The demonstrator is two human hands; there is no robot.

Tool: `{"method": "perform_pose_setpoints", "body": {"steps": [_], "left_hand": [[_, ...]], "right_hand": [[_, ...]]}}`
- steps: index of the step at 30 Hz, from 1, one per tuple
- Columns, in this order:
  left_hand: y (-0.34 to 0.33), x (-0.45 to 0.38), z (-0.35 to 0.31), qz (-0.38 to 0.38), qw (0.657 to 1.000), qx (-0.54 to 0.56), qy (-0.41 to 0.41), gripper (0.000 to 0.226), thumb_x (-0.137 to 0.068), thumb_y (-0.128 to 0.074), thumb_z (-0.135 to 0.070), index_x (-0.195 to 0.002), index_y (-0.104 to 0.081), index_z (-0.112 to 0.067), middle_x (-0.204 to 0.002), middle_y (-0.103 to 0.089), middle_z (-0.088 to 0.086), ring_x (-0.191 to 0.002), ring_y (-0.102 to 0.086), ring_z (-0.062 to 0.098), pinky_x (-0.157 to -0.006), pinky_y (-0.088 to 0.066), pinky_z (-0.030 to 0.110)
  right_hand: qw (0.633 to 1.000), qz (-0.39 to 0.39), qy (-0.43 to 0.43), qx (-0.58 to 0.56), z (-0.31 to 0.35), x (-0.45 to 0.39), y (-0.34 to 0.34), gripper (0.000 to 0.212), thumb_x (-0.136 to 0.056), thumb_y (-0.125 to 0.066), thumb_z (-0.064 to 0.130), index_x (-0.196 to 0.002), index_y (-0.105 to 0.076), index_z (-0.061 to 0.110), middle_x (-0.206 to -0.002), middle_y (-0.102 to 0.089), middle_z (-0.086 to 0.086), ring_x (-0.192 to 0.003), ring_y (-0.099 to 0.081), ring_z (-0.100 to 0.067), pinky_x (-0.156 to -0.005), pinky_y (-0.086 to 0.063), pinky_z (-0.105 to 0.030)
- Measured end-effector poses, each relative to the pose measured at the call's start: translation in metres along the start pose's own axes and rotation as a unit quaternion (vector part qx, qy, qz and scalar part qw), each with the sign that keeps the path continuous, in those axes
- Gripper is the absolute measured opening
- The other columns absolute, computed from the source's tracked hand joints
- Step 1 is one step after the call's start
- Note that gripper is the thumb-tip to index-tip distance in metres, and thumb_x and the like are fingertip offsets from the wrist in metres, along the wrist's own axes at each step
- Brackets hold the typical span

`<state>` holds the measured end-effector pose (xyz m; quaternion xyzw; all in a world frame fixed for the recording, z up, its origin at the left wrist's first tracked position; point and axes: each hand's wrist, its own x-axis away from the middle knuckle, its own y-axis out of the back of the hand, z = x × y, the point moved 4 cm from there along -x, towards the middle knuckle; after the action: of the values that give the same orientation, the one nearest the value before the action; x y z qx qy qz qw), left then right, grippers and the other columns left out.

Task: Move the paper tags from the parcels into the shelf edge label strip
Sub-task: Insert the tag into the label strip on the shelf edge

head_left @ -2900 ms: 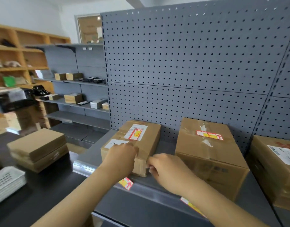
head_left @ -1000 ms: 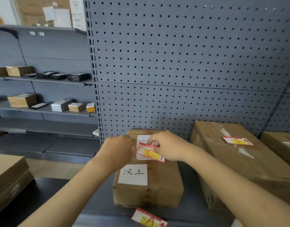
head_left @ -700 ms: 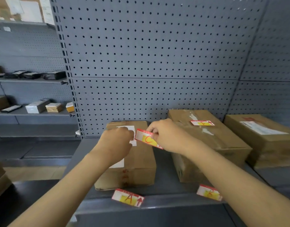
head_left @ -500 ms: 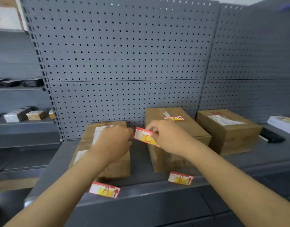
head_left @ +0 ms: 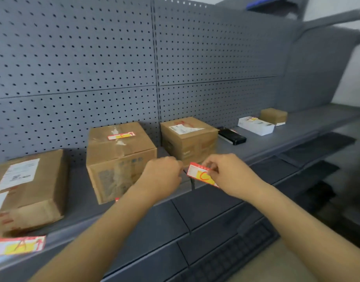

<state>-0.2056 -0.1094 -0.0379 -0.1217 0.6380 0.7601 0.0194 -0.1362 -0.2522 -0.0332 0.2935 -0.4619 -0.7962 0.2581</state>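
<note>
My right hand (head_left: 226, 174) pinches a red-and-yellow paper tag marked C (head_left: 200, 175) just in front of the third parcel (head_left: 188, 137), over the shelf's front edge. My left hand (head_left: 162, 176) is a closed fist just left of the tag, with nothing visibly in it. Another tag (head_left: 121, 136) lies on top of the middle parcel (head_left: 119, 157). A tag marked A (head_left: 18, 245) sits in the shelf edge label strip (head_left: 77, 231) below the left parcel (head_left: 26, 190). My left forearm hides most of a further red tag (head_left: 116, 199) in the strip.
A grey pegboard wall (head_left: 114, 58) backs the shelf. Farther right on the shelf lie a black device (head_left: 232, 136), a white box (head_left: 255, 125) and a small brown box (head_left: 273, 116). Lower grey shelves (head_left: 215, 251) step out below the hands.
The view has swung right along the shelf. My right hand has carried the C tag from beside the left parcel down to the shelf edge in front of the third parcel, left hand following.
</note>
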Motion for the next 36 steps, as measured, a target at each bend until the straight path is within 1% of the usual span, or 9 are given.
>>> {"method": "perform_pose_setpoints", "body": {"steps": [4, 8, 13, 16, 21, 24, 29, 32, 36], "left_hand": [[-0.021, -0.047, -0.040, 0.012, 0.999, 0.008, -0.031, 0.021, -0.093, -0.053, -0.029, -0.107, -0.060, -0.015, -0.114, -0.063, 0.007, -0.104, -0.060, 0.027, -0.078, -0.047, 0.036], [-0.043, -0.092, -0.070, 0.024, 0.998, 0.009, -0.066, 0.023, -0.092, -0.054, -0.029, -0.109, -0.060, -0.015, -0.115, -0.063, 0.009, -0.105, -0.060, 0.029, -0.080, -0.049, 0.036], [-0.069, -0.140, -0.092, 0.041, 0.996, -0.020, -0.076, 0.020, -0.092, -0.052, -0.027, -0.104, -0.062, -0.013, -0.111, -0.065, 0.010, -0.099, -0.063, 0.028, -0.069, -0.045, 0.032], [-0.084, -0.159, -0.103, 0.065, 0.996, -0.015, -0.068, 0.020, -0.091, -0.053, -0.025, -0.105, -0.062, -0.013, -0.110, -0.065, 0.010, -0.098, -0.063, 0.029, -0.070, -0.048, 0.033], [-0.102, -0.189, -0.122, 0.072, 0.996, -0.039, -0.031, 0.018, -0.090, -0.050, -0.016, -0.102, -0.064, -0.014, -0.106, -0.067, 0.007, -0.094, -0.065, 0.026, -0.063, -0.044, 0.030], [-0.114, -0.198, -0.130, 0.099, 0.993, -0.051, 0.022, 0.021, -0.092, -0.048, -0.013, -0.103, -0.066, -0.013, -0.104, -0.068, 0.008, -0.093, -0.066, 0.025, -0.062, -0.041, 0.031], [-0.138, -0.204, -0.143, 0.149, 0.983, -0.034, 0.099, 0.024, -0.091, -0.050, -0.010, -0.107, -0.066, -0.015, -0.112, -0.068, 0.005, -0.098, -0.066, 0.024, -0.076, -0.052, 0.034], [-0.143, -0.207, -0.149, 0.172, 0.976, -0.035, 0.129, 0.027, -0.091, -0.052, -0.011, -0.115, -0.064, -0.017, -0.120, -0.065, 0.004, -0.105, -0.064, 0.025, -0.083, -0.051, 0.035], [-0.148, -0.207, -0.146, 0.174, 0.972, -0.020, 0.159, 0.030, -0.091, -0.053, -0.014, -0.120, -0.061, -0.019, -0.124, -0.062, 0.004, -0.108, -0.063, 0.025, -0.085, -0.051, 0.037]], "right_hand": [[0.999, 0.005, -0.039, 0.017, -0.059, -0.004, 0.004, 0.022, -0.090, -0.054, 0.014, -0.108, -0.065, 0.021, -0.107, -0.070, -0.007, -0.094, -0.064, -0.025, -0.077, -0.055, -0.043], [0.997, 0.013, -0.077, 0.019, -0.112, -0.022, 0.004, 0.022, -0.089, -0.054, 0.014, -0.107, -0.066, 0.019, -0.107, -0.071, -0.007, -0.094, -0.065, -0.025, -0.077, -0.055, -0.042], [0.994, 0.025, -0.102, 0.016, -0.170, -0.045, 0.002, 0.021, -0.088, -0.053, 0.013, -0.103, -0.066, 0.020, -0.102, -0.071, -0.009, -0.089, -0.064, -0.026, -0.075, -0.054, -0.040], [0.994, 0.041, -0.099, 0.005, -0.197, -0.057, 0.000, 0.022, -0.088, -0.053, 0.013, -0.104, -0.066, 0.020, -0.103, -0.070, -0.008, -0.089, -0.064, -0.025, -0.075, -0.054, -0.039], [0.995, 0.067, -0.066, -0.021, -0.239, -0.083, 0.001, 0.020, -0.088, -0.054, 0.013, -0.102, -0.066, 0.020, -0.102, -0.072, -0.006, -0.087, -0.065, -0.023, -0.075, -0.055, -0.038], [0.995, 0.094, -0.022, -0.025, -0.258, -0.102, 0.002, 0.021, -0.089, -0.054, 0.013, -0.105, -0.066, 0.020, -0.104, -0.071, -0.006, -0.089, -0.065, -0.023, -0.075, -0.056, -0.037], [0.991, 0.125, 0.037, -0.042, -0.278, -0.120, 0.003, 0.022, -0.090, -0.053, 0.015, -0.108, -0.064, 0.022, -0.109, -0.070, -0.004, -0.093, -0.065, -0.021, -0.079, -0.056, -0.041], [0.986, 0.142, 0.061, -0.054, -0.283, -0.127, 0.000, 0.021, -0.091, -0.054, 0.017, -0.108, -0.064, 0.024, -0.111, -0.069, -0.003, -0.095, -0.064, -0.020, -0.080, -0.056, -0.041], [0.981, 0.154, 0.090, -0.070, -0.282, -0.134, -0.007, 0.020, -0.090, -0.054, 0.016, -0.107, -0.064, 0.023, -0.110, -0.070, -0.002, -0.093, -0.064, -0.020, -0.079, -0.055, -0.041]]}}
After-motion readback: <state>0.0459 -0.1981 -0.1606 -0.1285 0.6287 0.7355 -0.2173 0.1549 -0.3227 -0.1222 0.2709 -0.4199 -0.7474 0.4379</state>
